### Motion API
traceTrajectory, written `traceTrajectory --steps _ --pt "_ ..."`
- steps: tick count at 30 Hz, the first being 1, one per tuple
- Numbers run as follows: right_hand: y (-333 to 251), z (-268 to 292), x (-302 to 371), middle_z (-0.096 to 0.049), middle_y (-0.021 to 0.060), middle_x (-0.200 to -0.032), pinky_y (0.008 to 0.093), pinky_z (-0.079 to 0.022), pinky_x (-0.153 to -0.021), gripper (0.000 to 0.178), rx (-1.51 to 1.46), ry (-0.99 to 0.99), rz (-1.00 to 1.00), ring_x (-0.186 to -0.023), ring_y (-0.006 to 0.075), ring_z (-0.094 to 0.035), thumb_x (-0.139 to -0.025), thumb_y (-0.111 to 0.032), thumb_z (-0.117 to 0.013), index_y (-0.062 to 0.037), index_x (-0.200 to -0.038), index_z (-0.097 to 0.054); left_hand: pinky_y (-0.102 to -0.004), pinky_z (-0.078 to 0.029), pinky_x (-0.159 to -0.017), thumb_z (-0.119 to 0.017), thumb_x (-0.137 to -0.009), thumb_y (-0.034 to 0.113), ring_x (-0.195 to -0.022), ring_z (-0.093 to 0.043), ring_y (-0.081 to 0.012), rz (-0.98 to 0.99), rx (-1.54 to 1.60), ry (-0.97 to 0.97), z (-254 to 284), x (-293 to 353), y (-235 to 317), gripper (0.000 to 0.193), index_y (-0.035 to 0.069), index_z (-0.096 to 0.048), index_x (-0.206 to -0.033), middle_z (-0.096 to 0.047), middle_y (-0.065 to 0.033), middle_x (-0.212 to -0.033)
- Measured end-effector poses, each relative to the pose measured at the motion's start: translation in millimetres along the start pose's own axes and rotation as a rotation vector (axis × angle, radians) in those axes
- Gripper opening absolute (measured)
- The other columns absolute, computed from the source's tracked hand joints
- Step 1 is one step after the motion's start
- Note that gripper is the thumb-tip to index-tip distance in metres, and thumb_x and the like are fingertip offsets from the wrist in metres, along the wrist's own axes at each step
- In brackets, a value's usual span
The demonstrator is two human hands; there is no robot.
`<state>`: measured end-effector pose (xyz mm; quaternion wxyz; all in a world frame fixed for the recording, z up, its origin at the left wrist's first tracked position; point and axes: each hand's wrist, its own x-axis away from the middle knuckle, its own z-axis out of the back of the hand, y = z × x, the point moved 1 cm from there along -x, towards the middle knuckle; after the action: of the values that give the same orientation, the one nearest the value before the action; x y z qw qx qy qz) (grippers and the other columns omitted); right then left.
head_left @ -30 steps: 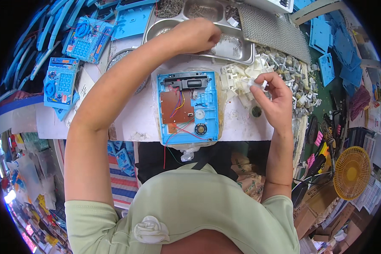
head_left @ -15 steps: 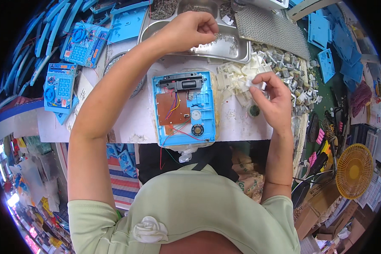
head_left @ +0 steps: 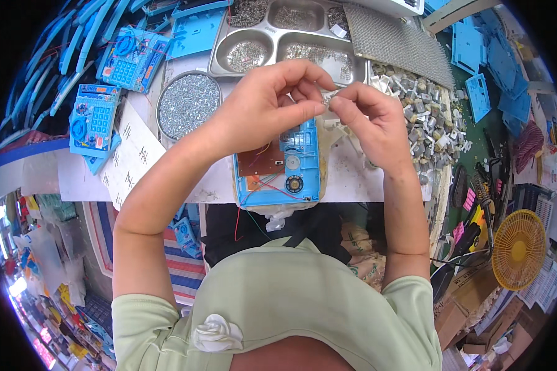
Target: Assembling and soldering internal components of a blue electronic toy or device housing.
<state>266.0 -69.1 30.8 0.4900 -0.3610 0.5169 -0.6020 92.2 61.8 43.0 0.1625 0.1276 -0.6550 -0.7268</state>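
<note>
My left hand and my right hand meet fingertip to fingertip above the far end of an open blue plastic casing. Thumb and forefinger are pinched on each hand. A tiny pale bit shows between the fingertips; the right hand's piece appears to be the small white plastic part seen earlier, and what the left pinches is too small to name. Inside the casing lie a brown circuit board, a round black speaker and thin coloured wires. My left hand hides the casing's far end.
Beyond my hands stands a steel compartment tray of small metal pieces. A round bowl of tiny metal bits sits left. White and grey parts are heaped right, beside a bumpy sheet. Blue keypad toys lie far left.
My left hand has come back from the steel tray toward me, fingers pinched. My right hand has moved left and away from me to meet it, over the casing's far end.
</note>
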Motion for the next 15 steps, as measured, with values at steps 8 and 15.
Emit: traceTrajectory --steps 8,15 --pt "8 1 4 -0.068 0.0000 -0.081 0.0231 -0.046 -0.066 0.016 -0.018 0.047 0.022 -0.072 0.0059 -0.056 -0.093 -0.015 -0.072 0.0005 -0.093 -0.071 -0.0259 -0.055 -0.081 -0.068 -0.095 0.006 -0.090 -0.067 -0.0093 -0.146 -0.336 0.186 27 -17 -13 0.024 0.001 -0.066 -0.119 -0.071 -0.0037 -0.101" --pt "17 18 11 -0.066 -0.0019 -0.081 0.0220 -0.045 -0.067 0.014 0.039 0.110 0.036 -0.073 0.0051 -0.055 -0.092 -0.013 -0.073 0.0000 -0.092 -0.070 -0.0448 -0.055 -0.082 -0.070 -0.084 0.018 -0.090 -0.070 -0.0348 -0.171 -1.173 0.125 49 -102 -54 0.019 0.006 -0.076 -0.096 -0.072 -0.0177 -0.094"
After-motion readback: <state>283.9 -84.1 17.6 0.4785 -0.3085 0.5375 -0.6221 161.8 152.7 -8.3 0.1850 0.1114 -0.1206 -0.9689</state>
